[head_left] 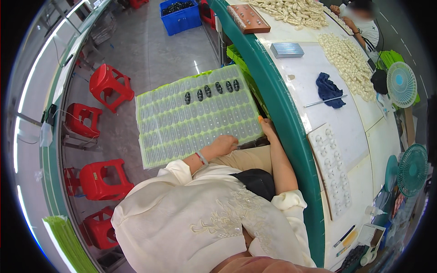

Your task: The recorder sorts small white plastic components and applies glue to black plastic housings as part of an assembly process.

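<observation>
A large tray (200, 119) of clear, pocketed plastic with a lime-green base is tilted over my lap. Several small black, glossy oval pieces (208, 91) sit in one row toward its far side; the other pockets in view hold none of them. My left hand (223, 145) lies at the tray's near edge, its fingers curled over the rim and partly hidden. At the right near corner, my right hand (267, 126) is closed on the tray's edge, with something orange at a fingertip.
The green-edged worktable (298, 150) curves along my right. It bears a white tray of round parts (330, 168), a dark blue cloth (328, 88) and cream-coloured piles (348, 63). Red stools (104, 178) stand left; a blue crate (180, 18) is farther off. Another person sits across the table.
</observation>
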### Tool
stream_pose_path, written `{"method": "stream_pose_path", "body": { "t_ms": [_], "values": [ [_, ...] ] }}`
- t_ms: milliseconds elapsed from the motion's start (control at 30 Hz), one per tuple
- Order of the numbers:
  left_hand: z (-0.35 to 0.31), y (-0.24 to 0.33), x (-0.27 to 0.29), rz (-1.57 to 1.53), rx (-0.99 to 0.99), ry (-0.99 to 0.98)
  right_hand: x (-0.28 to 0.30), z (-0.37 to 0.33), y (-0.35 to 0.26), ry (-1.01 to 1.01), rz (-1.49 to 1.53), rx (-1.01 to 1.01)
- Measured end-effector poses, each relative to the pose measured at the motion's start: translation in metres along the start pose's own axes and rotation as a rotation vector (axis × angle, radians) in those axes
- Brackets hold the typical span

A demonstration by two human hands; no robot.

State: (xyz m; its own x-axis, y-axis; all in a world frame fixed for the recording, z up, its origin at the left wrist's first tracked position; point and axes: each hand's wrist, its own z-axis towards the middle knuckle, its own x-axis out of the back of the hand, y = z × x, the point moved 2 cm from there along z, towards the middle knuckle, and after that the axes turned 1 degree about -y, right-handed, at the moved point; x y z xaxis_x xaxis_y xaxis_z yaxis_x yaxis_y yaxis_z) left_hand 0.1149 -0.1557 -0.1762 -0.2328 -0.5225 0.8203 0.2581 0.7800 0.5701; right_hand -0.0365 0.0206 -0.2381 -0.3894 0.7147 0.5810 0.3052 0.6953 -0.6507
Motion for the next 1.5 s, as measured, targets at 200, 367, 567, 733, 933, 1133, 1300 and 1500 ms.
{"method": "stream_pose_path", "body": {
  "t_ms": [200, 367, 567, 733, 933, 1133, 1300, 1500],
  "values": [
    [0.042, -0.047, 0.037, -0.462, 0.437, 0.332, 0.01, -0.02, -0.017, -0.081, -0.001, 0.013],
    [0.083, -0.094, 0.038, -0.555, 0.652, 0.404, 0.003, -0.011, -0.009, -0.157, 0.006, -0.03],
    [0.078, -0.125, 0.056, -0.141, 0.828, 0.864, 0.017, -0.032, -0.031, -0.18, 0.008, -0.07],
    [0.066, -0.122, 0.086, -0.118, 0.824, 0.782, 0.024, -0.035, -0.033, -0.152, -0.008, -0.077],
    [0.079, -0.144, 0.087, 0.104, 0.865, 0.669, 0.015, -0.023, -0.027, -0.138, -0.049, -0.069],
    [0.086, -0.143, 0.099, 0.064, 0.909, 0.56, 0.015, -0.02, -0.025, -0.153, -0.047, -0.084],
    [0.089, -0.139, 0.103, 0.056, 0.911, 0.583, 0.01, -0.016, -0.021, -0.114, -0.046, -0.087],
    [0.094, -0.135, 0.094, 0.024, 0.896, 0.625, 0.01, -0.02, -0.027, -0.129, -0.005, -0.09]
  ]
}}
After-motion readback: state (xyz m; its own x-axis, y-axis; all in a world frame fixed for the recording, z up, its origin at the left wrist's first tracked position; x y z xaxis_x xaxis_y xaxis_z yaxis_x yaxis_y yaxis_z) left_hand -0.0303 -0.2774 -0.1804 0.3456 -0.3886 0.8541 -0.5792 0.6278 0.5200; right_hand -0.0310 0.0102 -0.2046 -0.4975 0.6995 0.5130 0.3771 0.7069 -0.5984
